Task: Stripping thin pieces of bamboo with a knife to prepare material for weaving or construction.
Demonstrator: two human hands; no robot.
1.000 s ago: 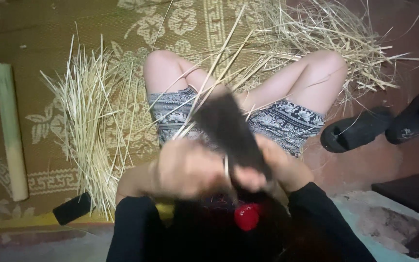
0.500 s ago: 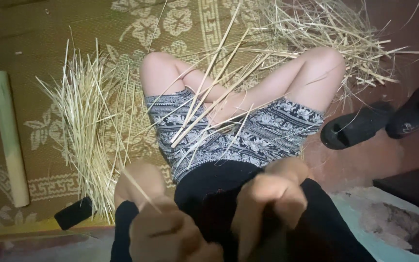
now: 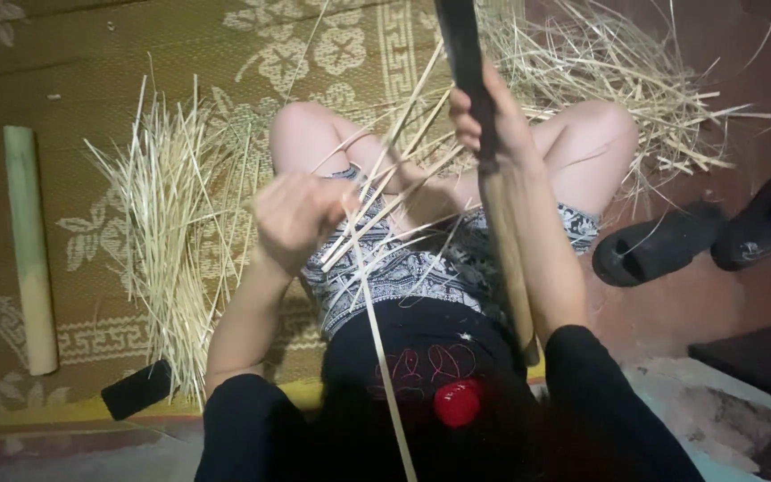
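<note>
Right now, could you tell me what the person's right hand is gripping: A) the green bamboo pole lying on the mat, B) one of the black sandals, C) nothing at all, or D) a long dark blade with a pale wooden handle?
D: the right hand is closed around a long tool, whose dark blade points up and whose pale handle runs down along the forearm.

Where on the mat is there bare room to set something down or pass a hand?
Free: the patterned mat at upper left, above the bamboo pole, and the strip between that pole and the left strip pile. Crowded: the lap, where the left hand pinches a thin strip and the right hand grips a dark blade, and the tangled pile near the black slippers.
</note>
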